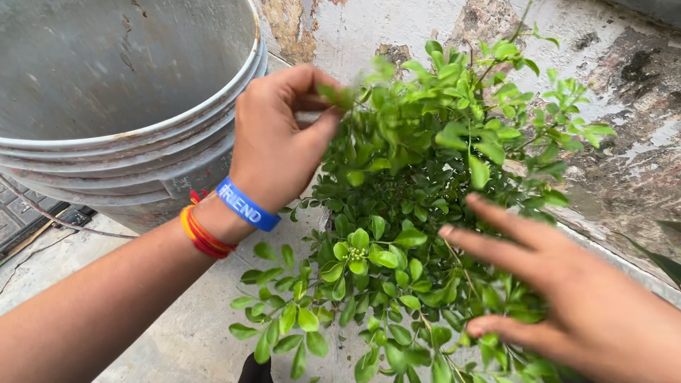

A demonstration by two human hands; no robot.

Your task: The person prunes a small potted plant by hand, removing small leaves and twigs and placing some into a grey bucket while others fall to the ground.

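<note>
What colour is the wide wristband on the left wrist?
Blue with white lettering, on the wristband beside red-orange threads; head view shows it.

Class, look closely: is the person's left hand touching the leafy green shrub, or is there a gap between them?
Touching. The head view shows the left hand pinching a sprig of the leafy green shrub between thumb and fingertips.

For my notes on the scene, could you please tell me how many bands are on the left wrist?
2: a blue wristband nearest the left hand, and a red and orange thread band just behind it, toward the forearm. Their undersides are hidden.
</note>
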